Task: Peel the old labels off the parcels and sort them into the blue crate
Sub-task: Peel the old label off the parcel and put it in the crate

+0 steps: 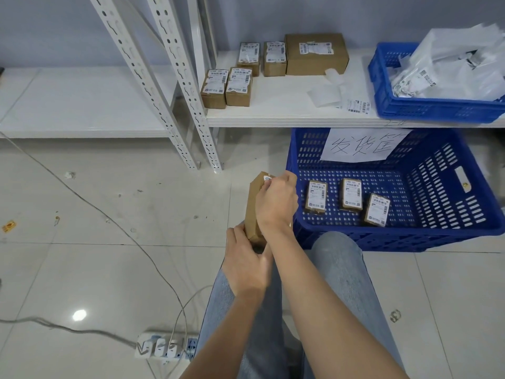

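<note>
I hold a small brown cardboard parcel (252,209) over the floor, just left of the blue crate (442,222). My left hand (247,266) grips its near end from below. My right hand (276,203) lies over its top face, fingers curled and pinching the white label (267,179) at the far end. Three small labelled parcels (352,194) lie flat inside the crate. Several more labelled parcels (237,87) and a larger box (315,53) stand on the low white shelf (287,116).
A second blue crate (393,102) full of white mailer bags sits at the shelf's right end, loose peeled labels (328,94) beside it. White rack uprights (175,86) stand to the left. Cables and a power strip (166,347) lie on the tiled floor.
</note>
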`<control>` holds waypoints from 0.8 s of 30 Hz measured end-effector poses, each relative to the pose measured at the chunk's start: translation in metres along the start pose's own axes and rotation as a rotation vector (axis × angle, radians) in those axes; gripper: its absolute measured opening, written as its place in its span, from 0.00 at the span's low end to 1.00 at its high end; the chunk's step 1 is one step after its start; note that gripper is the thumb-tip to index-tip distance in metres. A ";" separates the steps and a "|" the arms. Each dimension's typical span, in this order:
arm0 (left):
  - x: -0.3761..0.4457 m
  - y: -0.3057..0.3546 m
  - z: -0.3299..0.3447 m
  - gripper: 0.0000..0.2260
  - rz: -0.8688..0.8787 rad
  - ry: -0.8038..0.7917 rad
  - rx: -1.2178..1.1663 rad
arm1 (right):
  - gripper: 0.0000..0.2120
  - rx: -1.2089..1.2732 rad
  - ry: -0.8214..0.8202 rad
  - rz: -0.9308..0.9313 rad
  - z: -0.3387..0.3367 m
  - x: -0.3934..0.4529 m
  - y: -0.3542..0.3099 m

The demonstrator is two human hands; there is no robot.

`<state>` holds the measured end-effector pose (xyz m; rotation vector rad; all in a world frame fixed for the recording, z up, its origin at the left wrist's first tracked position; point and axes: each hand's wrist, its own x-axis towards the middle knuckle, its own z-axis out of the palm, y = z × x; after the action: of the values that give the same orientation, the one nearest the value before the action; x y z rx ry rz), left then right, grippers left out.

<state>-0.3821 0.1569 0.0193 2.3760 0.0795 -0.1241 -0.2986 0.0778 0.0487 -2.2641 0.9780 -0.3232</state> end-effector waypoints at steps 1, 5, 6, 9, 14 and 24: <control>-0.001 0.000 0.000 0.31 0.003 0.001 -0.002 | 0.13 -0.006 -0.014 0.016 0.000 0.000 -0.001; 0.001 -0.001 0.003 0.25 -0.013 -0.017 0.022 | 0.17 -0.035 -0.032 0.080 -0.002 0.000 -0.004; 0.002 -0.002 0.003 0.23 -0.020 -0.024 0.025 | 0.17 -0.026 -0.029 0.102 -0.002 0.000 -0.005; 0.003 -0.003 0.003 0.20 -0.029 -0.026 0.007 | 0.15 0.058 -0.004 0.144 -0.001 -0.002 -0.006; 0.001 0.000 -0.001 0.27 -0.025 0.030 -0.037 | 0.11 0.555 0.015 0.340 -0.007 0.002 -0.005; 0.000 -0.001 0.001 0.27 -0.021 0.005 -0.010 | 0.09 0.640 0.099 0.412 0.008 0.010 0.004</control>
<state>-0.3819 0.1570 0.0180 2.3665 0.1073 -0.1275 -0.2901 0.0725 0.0401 -1.4485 1.1612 -0.4859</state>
